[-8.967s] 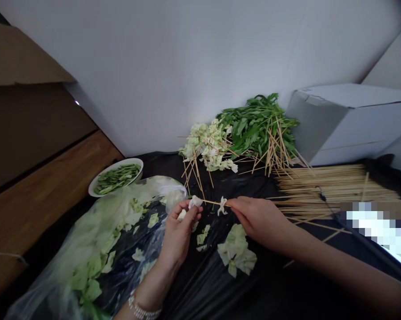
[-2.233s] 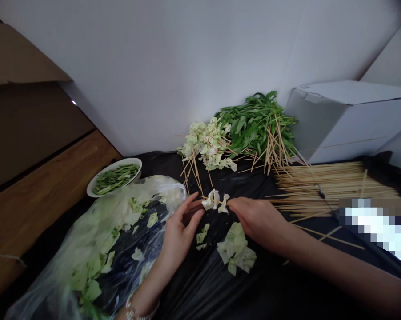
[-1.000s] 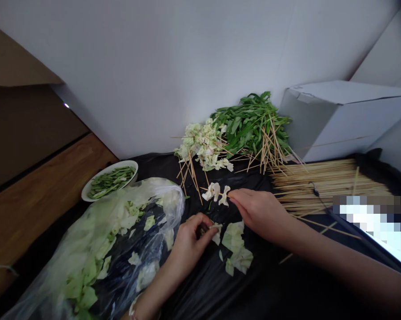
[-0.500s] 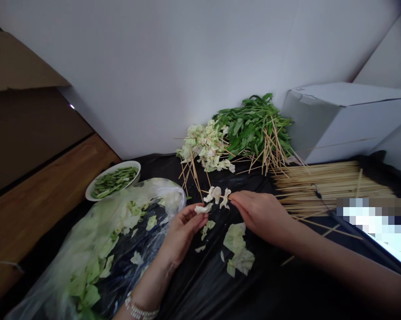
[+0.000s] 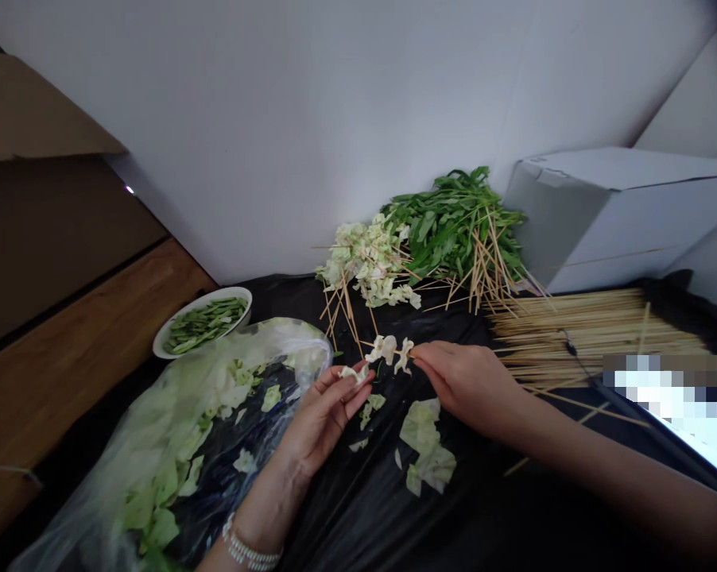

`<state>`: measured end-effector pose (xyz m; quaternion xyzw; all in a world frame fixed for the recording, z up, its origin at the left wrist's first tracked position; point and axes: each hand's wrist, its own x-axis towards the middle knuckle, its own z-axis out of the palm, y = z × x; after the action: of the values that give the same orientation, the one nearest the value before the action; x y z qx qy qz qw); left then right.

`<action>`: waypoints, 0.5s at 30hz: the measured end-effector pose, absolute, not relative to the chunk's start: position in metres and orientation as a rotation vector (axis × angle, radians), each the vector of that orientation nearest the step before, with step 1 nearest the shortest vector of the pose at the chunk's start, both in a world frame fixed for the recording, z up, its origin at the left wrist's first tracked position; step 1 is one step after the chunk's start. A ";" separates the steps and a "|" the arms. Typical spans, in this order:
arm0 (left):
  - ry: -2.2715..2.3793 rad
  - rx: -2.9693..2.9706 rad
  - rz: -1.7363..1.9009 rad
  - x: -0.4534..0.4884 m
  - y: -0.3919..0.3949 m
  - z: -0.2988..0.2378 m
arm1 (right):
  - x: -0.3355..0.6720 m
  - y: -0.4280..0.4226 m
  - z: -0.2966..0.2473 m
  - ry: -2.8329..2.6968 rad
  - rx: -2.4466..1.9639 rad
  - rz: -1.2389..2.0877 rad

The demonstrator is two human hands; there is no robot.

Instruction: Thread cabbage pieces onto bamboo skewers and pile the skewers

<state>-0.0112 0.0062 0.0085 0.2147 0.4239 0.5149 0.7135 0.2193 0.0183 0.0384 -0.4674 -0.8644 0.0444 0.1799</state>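
Observation:
My right hand [image 5: 463, 383] pinches a thin bamboo skewer [image 5: 388, 349] that carries a few folded pale cabbage pieces near its tip. My left hand [image 5: 328, 409] holds another small cabbage piece [image 5: 354, 372] between thumb and fingers, right at the skewer's free end. Loose cabbage leaves [image 5: 428, 445] lie on the black plastic sheet [image 5: 358, 516] below both hands.
A clear plastic bag of cabbage pieces [image 5: 173, 445] lies at the left. A white bowl of cut green stems [image 5: 203, 319] stands behind it. Finished cabbage skewers [image 5: 367, 266] and leafy green skewers [image 5: 459, 230] lean at the wall. Bare skewers [image 5: 585, 334] lie right, by a white box [image 5: 621, 214].
My left hand went down to the sheet, picked up a cabbage piece and raised it to the skewer's tip. The skewer has gained pieces. My right hand has held still.

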 end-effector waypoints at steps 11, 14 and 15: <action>1.009 0.571 1.166 -0.010 0.007 0.005 | 0.220 0.015 0.045 -2.394 -1.256 0.250; 1.020 0.553 1.223 -0.012 0.008 0.001 | 0.221 0.015 0.048 -2.375 -1.198 0.354; 1.026 0.541 1.230 -0.012 0.009 0.001 | 0.221 0.015 0.049 -2.365 -1.188 0.376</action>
<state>-0.0122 0.0088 0.0005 0.2393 0.4541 0.5442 0.6636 0.2213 0.0148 0.0488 -0.4323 -0.8605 0.1366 0.2322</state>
